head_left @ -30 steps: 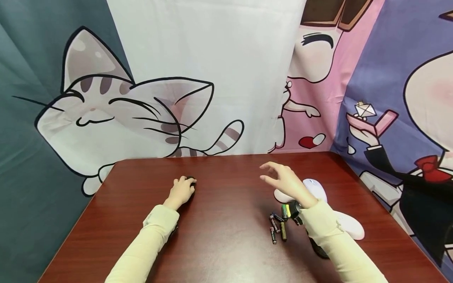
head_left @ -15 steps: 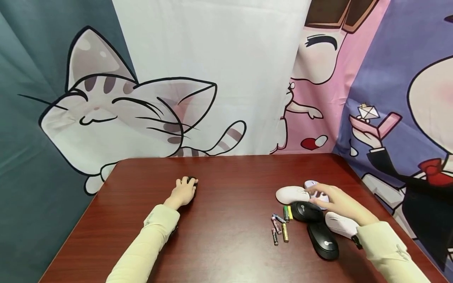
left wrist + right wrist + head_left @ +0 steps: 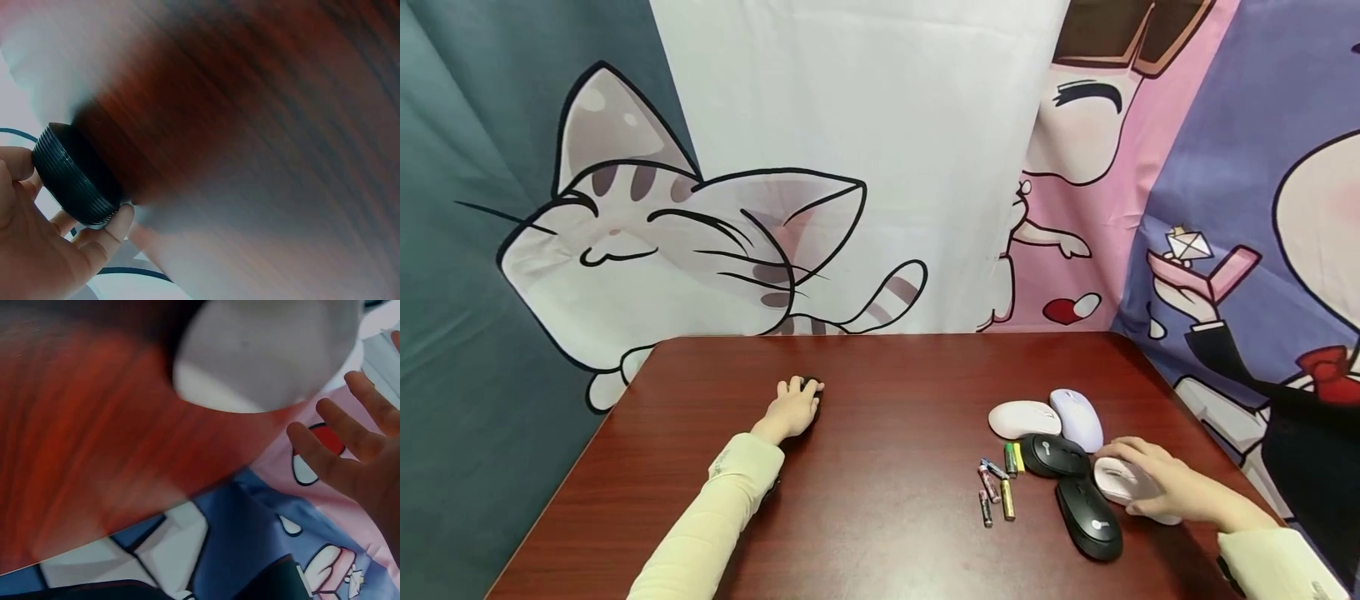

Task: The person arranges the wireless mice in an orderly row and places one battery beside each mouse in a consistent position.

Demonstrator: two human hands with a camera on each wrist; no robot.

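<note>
Fingers of your left hand point(image 3: 793, 408) pinch black ridged object point(image 3: 75, 181), near frame centre; those of your right hand point(image 3: 1180, 483) spread over white oval mouse point(image 3: 1122, 482), lower right, contact unclear. Black-white-lavender mouse cluster point(image 3: 1055, 455) looks nearly assembled; black ridged object apart.

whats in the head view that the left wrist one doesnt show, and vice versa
Only the head view: the batteries, the computer mice and the right hand, which is over a white mouse. Only the left wrist view: the ridged side of the black object. Both: the left hand holding that object, the table and the cloth behind.
</note>
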